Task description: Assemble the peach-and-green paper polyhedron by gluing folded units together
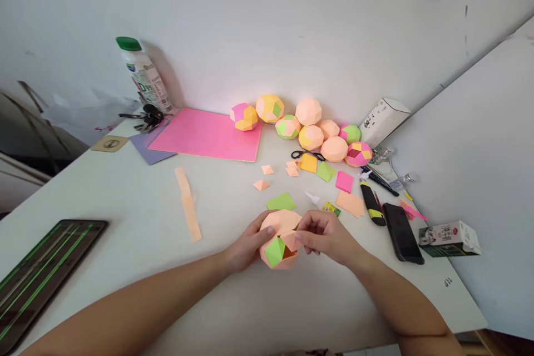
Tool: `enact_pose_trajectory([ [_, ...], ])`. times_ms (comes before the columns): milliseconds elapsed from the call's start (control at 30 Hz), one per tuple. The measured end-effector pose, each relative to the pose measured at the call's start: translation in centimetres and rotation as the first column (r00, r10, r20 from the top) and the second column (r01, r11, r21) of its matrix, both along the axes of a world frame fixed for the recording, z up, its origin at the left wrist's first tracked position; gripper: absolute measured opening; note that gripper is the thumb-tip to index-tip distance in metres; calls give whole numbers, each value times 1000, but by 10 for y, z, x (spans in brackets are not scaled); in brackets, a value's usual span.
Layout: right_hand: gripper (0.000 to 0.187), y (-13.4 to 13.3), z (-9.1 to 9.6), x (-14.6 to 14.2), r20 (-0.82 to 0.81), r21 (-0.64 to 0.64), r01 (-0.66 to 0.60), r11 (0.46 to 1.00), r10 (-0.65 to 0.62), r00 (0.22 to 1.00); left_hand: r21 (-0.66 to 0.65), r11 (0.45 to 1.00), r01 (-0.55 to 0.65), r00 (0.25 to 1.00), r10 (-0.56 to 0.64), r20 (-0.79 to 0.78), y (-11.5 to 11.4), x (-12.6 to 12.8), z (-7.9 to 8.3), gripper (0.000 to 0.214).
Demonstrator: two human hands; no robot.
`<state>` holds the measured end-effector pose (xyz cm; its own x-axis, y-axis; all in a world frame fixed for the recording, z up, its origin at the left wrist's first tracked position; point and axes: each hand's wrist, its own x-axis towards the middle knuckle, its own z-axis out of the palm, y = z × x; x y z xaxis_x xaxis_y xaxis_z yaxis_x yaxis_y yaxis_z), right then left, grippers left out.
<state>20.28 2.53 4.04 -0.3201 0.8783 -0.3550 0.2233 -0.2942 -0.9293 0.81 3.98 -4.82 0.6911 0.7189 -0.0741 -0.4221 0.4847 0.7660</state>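
A faceted paper ball (278, 222), mostly peach with one green piece, has an opening on the side facing me. My left hand (249, 242) wraps round its left side with the thumb on top. With thumb and fingers, my right hand (319, 236) pinches a peach paper piece (291, 240) at the ball's right edge, beside the opening. Whether that piece is joined to the ball I cannot tell. Just beyond my hands lie a green paper sheet (281, 201), a white nozzle-like tip (312, 198) and small folded peach pieces (261, 184).
Several finished paper balls (308, 112) sit against the wall. Black scissors (307, 154), pink paper (208, 136), a peach strip (188, 204), a cutter knife (372, 203), a phone (403, 232), a milk carton (449, 238), a tablet (45, 278) and a bottle (146, 75) surround the work area.
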Motion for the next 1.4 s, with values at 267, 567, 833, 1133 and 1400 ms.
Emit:
enact_pose_trajectory([
  [267,21,-4,2,-7,-12,33,102,994,-101,995,-3,1000,-23,999,23,-42,-3,-1,-1,68],
  [567,23,-3,-4,-6,-46,17,116,993,-115,992,28,1000,-12,998,14,-61,-4,0,7,64],
  [833,23,-5,-7,-7,-80,83,177,981,-170,982,48,998,-33,994,38,-105,-3,1,5,61],
  [1133,24,-6,-10,-8,-70,159,189,969,-180,981,47,999,-26,994,31,-104,-4,0,8,58],
  [1400,22,-4,-9,-7,-73,240,164,957,-150,986,6,998,-63,998,63,28,-1,3,3,55],
])
